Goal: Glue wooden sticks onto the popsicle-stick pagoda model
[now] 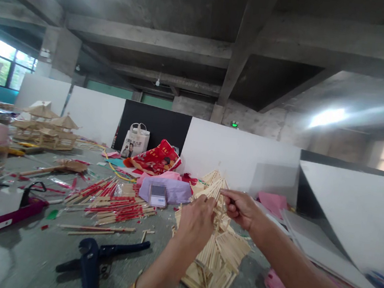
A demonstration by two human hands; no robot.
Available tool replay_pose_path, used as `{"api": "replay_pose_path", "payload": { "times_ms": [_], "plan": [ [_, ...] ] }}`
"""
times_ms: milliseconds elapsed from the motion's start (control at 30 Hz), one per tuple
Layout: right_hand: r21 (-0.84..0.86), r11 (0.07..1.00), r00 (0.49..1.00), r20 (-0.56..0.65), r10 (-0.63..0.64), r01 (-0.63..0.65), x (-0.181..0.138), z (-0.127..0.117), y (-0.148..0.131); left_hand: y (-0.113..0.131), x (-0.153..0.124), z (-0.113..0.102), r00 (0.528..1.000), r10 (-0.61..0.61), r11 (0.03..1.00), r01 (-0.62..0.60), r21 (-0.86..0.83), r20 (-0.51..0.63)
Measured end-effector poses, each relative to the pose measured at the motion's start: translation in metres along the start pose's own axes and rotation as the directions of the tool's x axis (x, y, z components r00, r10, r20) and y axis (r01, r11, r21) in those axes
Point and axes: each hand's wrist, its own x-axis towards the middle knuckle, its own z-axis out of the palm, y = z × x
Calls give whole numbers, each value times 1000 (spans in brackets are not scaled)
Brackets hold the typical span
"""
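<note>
A pavilion model (233, 252) built from pale wooden sticks stands on the table before me, its layered roofs sloping out from a pointed top. My left hand (199, 217) is curled against the model's left side near the upper roof, its fingertips partly hidden. On the other side, my right hand (240, 207) pinches thumb and forefinger together at the upper roof's edge. Whatever lies between those fingers is too small to make out. Both hands are close together, just below the peak.
A dark blue cutter (90, 255) lies at the front left. Behind it are bundled chopsticks (117, 205), a phone (158, 195) against purple cloth, and a purple power strip (6, 219). Finished pavilion models (48, 128) stand far left. White boards (239, 157) close off the back.
</note>
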Motion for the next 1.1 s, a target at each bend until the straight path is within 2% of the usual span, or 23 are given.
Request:
{"api": "replay_pose_path", "payload": {
  "times_ms": [400, 833, 1100],
  "plan": [
    [40, 999, 1000, -8, 29, -29, -3, -3, -7, 0, 0, 0, 1000, -4, 1000, 5, -31, 15],
    [-29, 998, 999, -19, 47, -48, 0, -1, -7, -1, 0, 3, 1000, -2, 999, 2, -32, -9],
    [-76, 996, 999, -9, -38, 37, -6, -10, -1, 0, 0, 2, 1000, -6, 1000, 6, -16, 2]
  ]
}}
